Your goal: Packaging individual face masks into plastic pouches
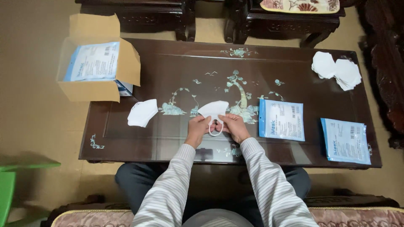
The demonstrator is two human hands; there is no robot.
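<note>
My left hand [198,128] and my right hand [234,127] together grip a folded white face mask [213,109] by its near edge, over the middle of a dark glossy table [139,130] with pale inlay. An ear loop of the mask hangs between my thumbs. A small stack of white masks [142,112] lies to the left of my hands. Two flat blue and white pouches [282,120] [346,140] lie to the right.
An open cardboard box [97,59] holding blue and white packs overhangs the table's far left corner. More white masks [336,70] are piled at the far right corner. Dark carved wooden seats [286,19] stand beyond the table. A green plastic piece [8,185] is at lower left.
</note>
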